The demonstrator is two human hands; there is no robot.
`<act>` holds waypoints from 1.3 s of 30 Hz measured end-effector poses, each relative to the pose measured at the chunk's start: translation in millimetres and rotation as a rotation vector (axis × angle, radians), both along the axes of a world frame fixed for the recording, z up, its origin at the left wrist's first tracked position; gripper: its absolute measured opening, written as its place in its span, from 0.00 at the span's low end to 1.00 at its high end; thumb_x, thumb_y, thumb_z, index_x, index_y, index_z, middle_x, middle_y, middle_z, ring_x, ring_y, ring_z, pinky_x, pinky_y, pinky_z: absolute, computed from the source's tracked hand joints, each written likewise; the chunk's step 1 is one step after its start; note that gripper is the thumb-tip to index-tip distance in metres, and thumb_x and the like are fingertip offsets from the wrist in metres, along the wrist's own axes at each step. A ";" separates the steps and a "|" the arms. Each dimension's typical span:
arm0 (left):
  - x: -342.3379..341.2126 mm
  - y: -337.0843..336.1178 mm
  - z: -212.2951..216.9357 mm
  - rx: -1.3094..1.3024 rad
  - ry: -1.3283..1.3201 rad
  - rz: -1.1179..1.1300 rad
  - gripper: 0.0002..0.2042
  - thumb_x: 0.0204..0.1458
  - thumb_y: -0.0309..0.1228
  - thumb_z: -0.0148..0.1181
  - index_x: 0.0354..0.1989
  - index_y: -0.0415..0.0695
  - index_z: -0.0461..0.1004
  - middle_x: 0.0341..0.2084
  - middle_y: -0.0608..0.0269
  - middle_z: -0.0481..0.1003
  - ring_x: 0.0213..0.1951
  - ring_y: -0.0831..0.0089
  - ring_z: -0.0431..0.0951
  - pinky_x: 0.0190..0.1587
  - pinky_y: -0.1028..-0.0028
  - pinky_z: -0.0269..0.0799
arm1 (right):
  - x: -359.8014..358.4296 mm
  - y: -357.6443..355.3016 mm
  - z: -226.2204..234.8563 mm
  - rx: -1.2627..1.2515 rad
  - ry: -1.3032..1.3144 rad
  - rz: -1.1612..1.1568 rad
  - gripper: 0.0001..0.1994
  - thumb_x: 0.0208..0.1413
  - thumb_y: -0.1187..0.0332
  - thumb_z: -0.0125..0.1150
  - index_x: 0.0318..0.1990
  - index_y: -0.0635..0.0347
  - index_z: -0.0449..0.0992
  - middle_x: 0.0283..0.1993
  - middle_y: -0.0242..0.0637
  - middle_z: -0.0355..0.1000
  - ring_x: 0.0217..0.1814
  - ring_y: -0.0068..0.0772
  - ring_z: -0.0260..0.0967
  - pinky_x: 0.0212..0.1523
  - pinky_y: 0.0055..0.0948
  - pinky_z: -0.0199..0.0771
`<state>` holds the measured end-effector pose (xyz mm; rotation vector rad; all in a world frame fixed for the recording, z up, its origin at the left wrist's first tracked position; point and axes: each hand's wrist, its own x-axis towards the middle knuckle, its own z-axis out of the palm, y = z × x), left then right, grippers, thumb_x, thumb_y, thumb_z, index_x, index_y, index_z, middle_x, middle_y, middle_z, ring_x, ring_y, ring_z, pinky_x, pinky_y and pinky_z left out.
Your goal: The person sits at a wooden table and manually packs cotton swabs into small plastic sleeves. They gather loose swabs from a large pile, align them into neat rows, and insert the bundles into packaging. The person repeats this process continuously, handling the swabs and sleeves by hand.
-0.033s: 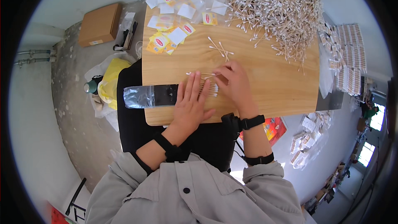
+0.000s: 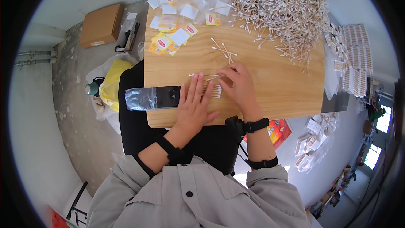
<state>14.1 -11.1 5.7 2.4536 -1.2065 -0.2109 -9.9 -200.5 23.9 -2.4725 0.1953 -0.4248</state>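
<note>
Near the centre of the frame, a row of swabs (image 2: 217, 90) lies on the desk (image 2: 287, 88), partly under the left hand (image 2: 192, 109), its fingers straight and slightly apart. Just right, the right hand (image 2: 241, 85) bends toward a thin swab (image 2: 214, 78); whether its fingers clamp it, I cannot tell. Yellow packets (image 2: 162, 42) lie upper left, a swab pile (image 2: 278, 8) upper right.

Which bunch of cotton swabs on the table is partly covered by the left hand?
The neat row, lying side by side beneath the left hand. The big heap and the small crossed cluster lie clear of that hand.
</note>
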 end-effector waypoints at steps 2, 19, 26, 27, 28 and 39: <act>-2.0 -1.2 -1.1 0.007 0.006 0.008 0.48 0.43 0.53 0.67 0.71 0.45 0.53 0.71 0.43 0.47 0.73 0.51 0.46 0.70 0.47 0.41 | -6.5 -2.7 -3.9 0.029 0.024 -0.043 0.08 0.43 0.74 0.69 0.33 0.57 0.79 0.36 0.38 0.70 0.41 0.43 0.70 0.41 0.39 0.72; -0.5 -0.9 -3.1 -0.084 0.043 -0.018 0.47 0.43 0.49 0.68 0.71 0.43 0.53 0.69 0.43 0.51 0.72 0.50 0.48 0.71 0.48 0.44 | -8.6 -42.4 -14.9 0.250 0.093 -0.216 0.05 0.49 0.77 0.65 0.34 0.59 0.78 0.37 0.37 0.69 0.35 0.35 0.72 0.35 0.30 0.75; -4.5 -4.7 -3.9 -0.063 -0.010 -0.101 0.45 0.45 0.48 0.67 0.70 0.42 0.54 0.69 0.42 0.51 0.72 0.50 0.49 0.71 0.48 0.44 | 5.0 -11.9 -25.7 0.286 0.026 -0.034 0.06 0.48 0.73 0.66 0.35 0.60 0.78 0.36 0.38 0.68 0.37 0.38 0.71 0.36 0.32 0.75; -4.7 -4.1 -3.0 -0.067 -0.009 -0.097 0.45 0.45 0.48 0.67 0.70 0.41 0.54 0.69 0.42 0.51 0.72 0.50 0.48 0.71 0.47 0.43 | 6.5 -8.3 -21.1 0.299 0.019 -0.037 0.06 0.48 0.72 0.67 0.35 0.60 0.78 0.36 0.38 0.68 0.37 0.38 0.71 0.37 0.32 0.74; -4.9 -3.6 -2.2 -0.070 -0.008 -0.092 0.46 0.45 0.48 0.67 0.70 0.40 0.54 0.70 0.43 0.51 0.72 0.50 0.48 0.71 0.47 0.43 | 10.2 -7.1 -16.6 0.308 0.034 -0.117 0.08 0.48 0.72 0.67 0.36 0.59 0.78 0.37 0.38 0.68 0.38 0.39 0.71 0.38 0.33 0.74; 17.3 -14.4 11.5 -0.184 0.013 0.032 0.41 0.45 0.37 0.69 0.66 0.34 0.57 0.68 0.46 0.54 0.70 0.50 0.53 0.69 0.49 0.48 | 32.0 -19.5 -13.7 0.237 0.187 -0.163 0.17 0.43 0.71 0.72 0.44 0.56 0.77 0.42 0.36 0.68 0.42 0.40 0.71 0.42 0.35 0.74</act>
